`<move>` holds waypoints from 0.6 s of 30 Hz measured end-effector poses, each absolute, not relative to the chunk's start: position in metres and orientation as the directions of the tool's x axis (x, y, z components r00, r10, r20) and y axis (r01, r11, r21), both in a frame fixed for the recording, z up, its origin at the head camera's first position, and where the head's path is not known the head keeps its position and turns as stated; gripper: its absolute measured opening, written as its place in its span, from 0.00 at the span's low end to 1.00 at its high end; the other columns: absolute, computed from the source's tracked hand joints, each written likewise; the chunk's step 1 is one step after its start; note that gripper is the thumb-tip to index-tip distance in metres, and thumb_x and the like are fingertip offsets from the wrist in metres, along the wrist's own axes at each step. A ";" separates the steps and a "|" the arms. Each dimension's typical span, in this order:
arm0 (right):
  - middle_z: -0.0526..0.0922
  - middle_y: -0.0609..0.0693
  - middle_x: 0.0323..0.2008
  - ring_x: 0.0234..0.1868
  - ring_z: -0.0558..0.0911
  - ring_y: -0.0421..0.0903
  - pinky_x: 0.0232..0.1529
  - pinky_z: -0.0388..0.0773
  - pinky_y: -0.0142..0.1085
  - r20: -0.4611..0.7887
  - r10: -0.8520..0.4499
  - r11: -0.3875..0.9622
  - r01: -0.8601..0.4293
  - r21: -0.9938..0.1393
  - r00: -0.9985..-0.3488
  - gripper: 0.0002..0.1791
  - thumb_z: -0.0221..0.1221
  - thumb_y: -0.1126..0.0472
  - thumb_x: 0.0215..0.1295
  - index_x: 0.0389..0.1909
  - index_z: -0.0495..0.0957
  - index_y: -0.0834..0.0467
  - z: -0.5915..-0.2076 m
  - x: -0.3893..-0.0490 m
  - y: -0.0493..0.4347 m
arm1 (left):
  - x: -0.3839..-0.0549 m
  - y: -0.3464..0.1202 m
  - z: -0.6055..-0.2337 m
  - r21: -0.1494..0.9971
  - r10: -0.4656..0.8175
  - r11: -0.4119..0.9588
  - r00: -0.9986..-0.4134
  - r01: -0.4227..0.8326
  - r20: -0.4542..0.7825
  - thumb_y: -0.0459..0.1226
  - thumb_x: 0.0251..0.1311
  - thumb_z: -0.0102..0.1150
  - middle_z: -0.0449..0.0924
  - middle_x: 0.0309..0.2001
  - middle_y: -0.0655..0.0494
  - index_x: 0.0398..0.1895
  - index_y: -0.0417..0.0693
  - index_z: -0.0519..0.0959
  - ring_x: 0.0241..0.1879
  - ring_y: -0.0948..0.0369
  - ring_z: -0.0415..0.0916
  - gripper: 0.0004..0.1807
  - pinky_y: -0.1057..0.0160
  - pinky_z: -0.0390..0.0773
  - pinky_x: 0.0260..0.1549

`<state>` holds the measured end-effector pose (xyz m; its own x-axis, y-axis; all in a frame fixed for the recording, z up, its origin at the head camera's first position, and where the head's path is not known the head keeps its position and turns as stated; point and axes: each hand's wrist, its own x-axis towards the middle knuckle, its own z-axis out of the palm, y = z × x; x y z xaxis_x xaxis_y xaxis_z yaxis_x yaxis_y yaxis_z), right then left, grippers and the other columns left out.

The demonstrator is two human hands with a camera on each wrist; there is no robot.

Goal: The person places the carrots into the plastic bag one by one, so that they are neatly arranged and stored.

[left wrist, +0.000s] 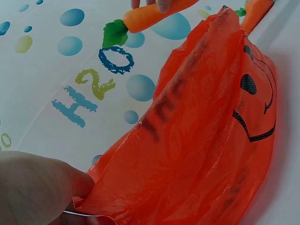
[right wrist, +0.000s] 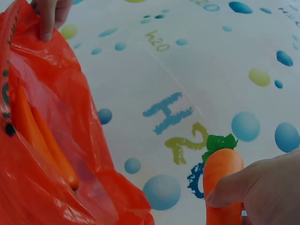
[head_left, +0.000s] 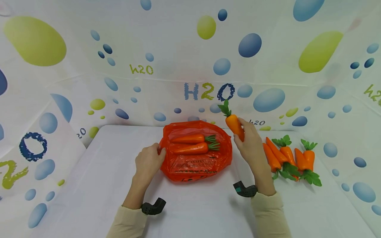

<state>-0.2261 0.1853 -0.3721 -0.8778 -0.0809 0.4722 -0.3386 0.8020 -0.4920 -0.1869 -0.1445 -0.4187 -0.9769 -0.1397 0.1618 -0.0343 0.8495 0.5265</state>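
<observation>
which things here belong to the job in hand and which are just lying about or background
Likely the job:
red bag, gripped by the left hand
two carrots in the bag
carrot in the right hand
probably the carrots on the right

Apparently just surroundings:
white table
patterned backdrop

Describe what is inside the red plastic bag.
Two slender orange carrots with green tops lie side by side in the red plastic bag; anything beneath them is covered and cannot be seen.
</observation>
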 end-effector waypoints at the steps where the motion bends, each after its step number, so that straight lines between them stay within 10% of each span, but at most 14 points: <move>1: 0.72 0.61 0.65 0.59 0.76 0.59 0.57 0.79 0.53 0.474 -0.092 0.800 -0.348 -0.488 -0.876 0.33 0.60 0.67 0.67 0.72 0.62 0.60 -0.372 -0.226 0.183 | -0.187 -0.144 -0.419 0.529 -0.141 0.848 -0.977 -0.036 0.160 0.42 0.68 0.52 0.72 0.17 0.52 0.28 0.42 0.76 0.16 0.58 0.68 0.14 0.66 0.69 0.16; 18: 0.73 0.59 0.64 0.58 0.78 0.56 0.59 0.79 0.49 0.554 -0.248 0.718 -0.534 -0.446 -0.795 0.36 0.62 0.68 0.65 0.72 0.62 0.60 -0.373 -0.218 0.151 | -0.186 -0.145 -0.417 0.535 -0.139 0.844 -0.976 -0.030 0.165 0.42 0.68 0.52 0.73 0.17 0.52 0.30 0.41 0.78 0.16 0.58 0.68 0.14 0.66 0.71 0.16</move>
